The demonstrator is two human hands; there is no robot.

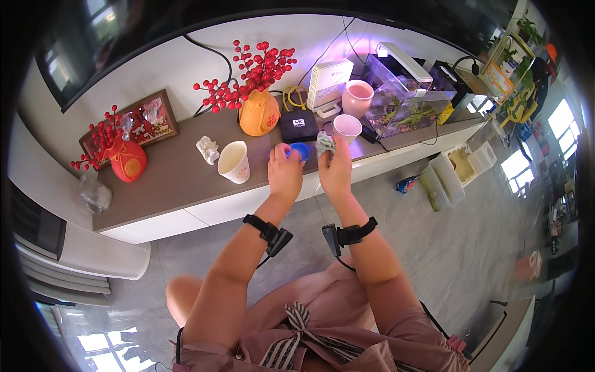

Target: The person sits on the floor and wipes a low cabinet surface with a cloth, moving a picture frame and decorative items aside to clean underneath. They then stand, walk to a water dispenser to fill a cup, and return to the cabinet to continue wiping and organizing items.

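Note:
My left hand (284, 171) grips a small round blue object (300, 150), perhaps a lid or shallow cup, at the front of the brown cabinet top (195, 186). In my right hand (336, 170) is a crumpled grey-white cloth or tissue (324, 143), held between thumb and fingers beside the blue object. Just behind the right hand stands a pale pink cup (347, 128), with a larger pink pot (357, 98) behind it. A white paper cup (234, 162) stands left of my left hand, and a wad of white tissue (208, 149) lies beside it.
Behind my hands are a black set-top box (297, 125), a white router (330, 83) and an orange vase (259, 113) of red berries. A lit fish tank (404, 97) stands to the right. Further left are a red vase (124, 160) and a framed picture (148, 118).

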